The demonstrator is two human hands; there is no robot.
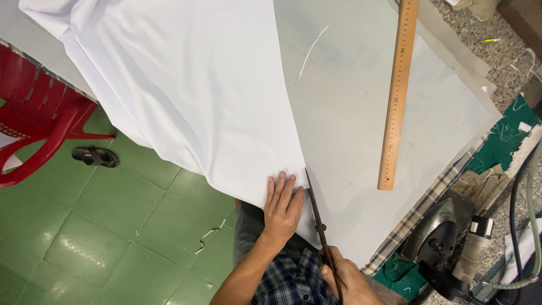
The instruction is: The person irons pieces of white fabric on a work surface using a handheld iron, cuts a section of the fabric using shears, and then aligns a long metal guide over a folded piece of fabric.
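A large sheet of white fabric (192, 85) lies over the table and hangs off its left edge. My left hand (283, 206) presses flat on the fabric's near corner, fingers spread. My right hand (344, 279) grips the handles of dark scissors (317, 217), whose blades point away from me along the fabric's right edge, right beside my left hand. Whether the blades are cutting the cloth I cannot tell.
A long wooden ruler (398, 96) lies on the pale table cover (361, 113) to the right. A dark iron (443, 237) with hoses sits at the near right corner. A red plastic chair (39, 121) and a sandal (95, 156) stand on the green floor at left.
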